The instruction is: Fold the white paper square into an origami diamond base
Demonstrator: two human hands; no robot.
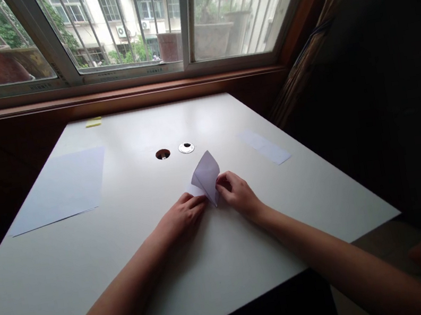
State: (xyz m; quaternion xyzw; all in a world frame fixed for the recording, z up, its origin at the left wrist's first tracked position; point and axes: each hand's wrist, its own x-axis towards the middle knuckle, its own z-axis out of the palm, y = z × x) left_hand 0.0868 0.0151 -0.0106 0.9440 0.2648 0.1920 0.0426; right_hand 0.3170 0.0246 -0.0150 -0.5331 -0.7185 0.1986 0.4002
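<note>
A small folded piece of white paper (206,176) stands partly raised near the middle of the white table (163,262). My left hand (183,214) lies on the table with its fingertips pressing the paper's lower left edge. My right hand (236,192) pinches the paper's lower right corner, fingers curled. One flap of the paper tilts up and away from me between the two hands.
A large white sheet (63,188) lies at the left. A narrow paper strip (264,146) lies at the right. A yellow sticky pad (94,122) sits at the far edge. A cable hole (162,154) and its round cap (186,147) lie just beyond the paper. Window behind.
</note>
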